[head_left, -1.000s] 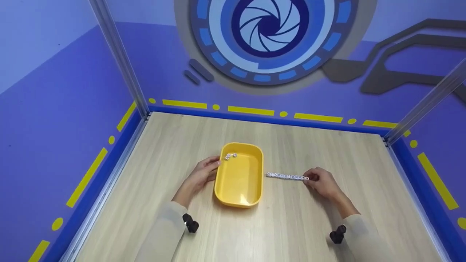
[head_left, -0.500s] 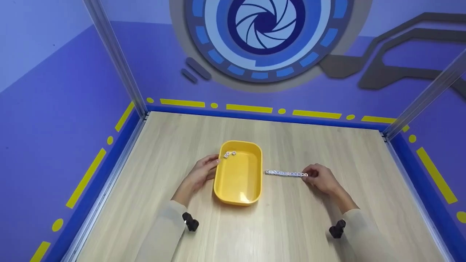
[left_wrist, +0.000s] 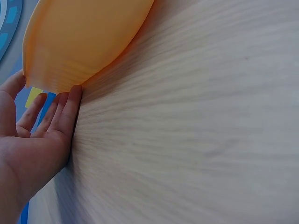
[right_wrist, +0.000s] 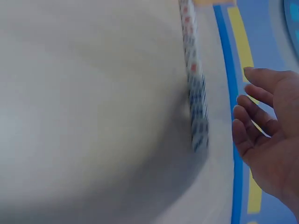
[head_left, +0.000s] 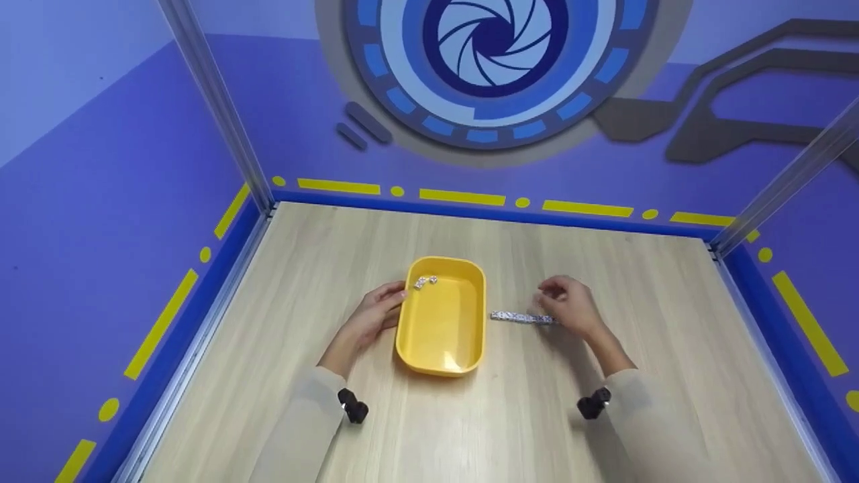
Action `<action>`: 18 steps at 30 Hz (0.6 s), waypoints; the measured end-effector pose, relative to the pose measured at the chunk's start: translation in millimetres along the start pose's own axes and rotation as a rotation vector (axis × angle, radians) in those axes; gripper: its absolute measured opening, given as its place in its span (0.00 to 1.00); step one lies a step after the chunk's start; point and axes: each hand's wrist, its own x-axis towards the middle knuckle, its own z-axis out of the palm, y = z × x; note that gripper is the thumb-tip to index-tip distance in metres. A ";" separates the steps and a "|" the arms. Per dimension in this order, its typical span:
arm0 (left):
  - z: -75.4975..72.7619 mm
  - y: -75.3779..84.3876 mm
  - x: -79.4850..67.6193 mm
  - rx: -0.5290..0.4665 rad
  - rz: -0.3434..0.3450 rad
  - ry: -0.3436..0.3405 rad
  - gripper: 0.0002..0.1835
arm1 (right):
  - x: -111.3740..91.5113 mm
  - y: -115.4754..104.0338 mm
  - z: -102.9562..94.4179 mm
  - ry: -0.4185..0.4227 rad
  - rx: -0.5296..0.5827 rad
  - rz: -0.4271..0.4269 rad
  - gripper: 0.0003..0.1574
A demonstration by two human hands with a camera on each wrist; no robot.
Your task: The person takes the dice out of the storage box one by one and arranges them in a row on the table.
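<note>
A yellow plastic box (head_left: 443, 335) stands on the table with several small white dice (head_left: 423, 282) in its far left corner. My left hand (head_left: 374, 314) touches the box's left side, its thumb at the rim and its fairly straight fingers against the lower wall, as the left wrist view shows. Right of the box, a straight row of white dice (head_left: 517, 316) lies on the wood, with red and blue marks visible in the right wrist view. Over the row's right end hovers my right hand (head_left: 570, 305), fingers loosely bent, nothing between thumb and fingertips.
The wooden table (head_left: 436, 429) meets a purple-blue back wall (head_left: 288, 121) and side walls. Metal posts (head_left: 218, 94) stand at the back corners. Small black devices (head_left: 354, 406) sit on both sleeved wrists.
My right hand has let go of the right end of the dice row and moved up and left, now partly covering that end. The left hand and the box stay in place.
</note>
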 end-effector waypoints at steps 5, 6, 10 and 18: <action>0.1 0.7 0.8 0.004 0.004 -0.008 0.29 | 26.0 -43.8 37.3 0.011 0.080 -0.070 0.13; 0.4 0.6 1.1 0.003 0.003 -0.009 0.29 | 30.9 -51.8 45.1 0.007 0.094 -0.072 0.12; 0.8 0.5 1.2 0.007 0.013 -0.019 0.27 | 47.9 -80.3 75.0 -0.031 0.145 -0.100 0.12; 0.4 -0.4 1.1 0.006 0.023 -0.024 0.28 | 68.0 -111.7 126.0 -0.088 0.118 -0.123 0.14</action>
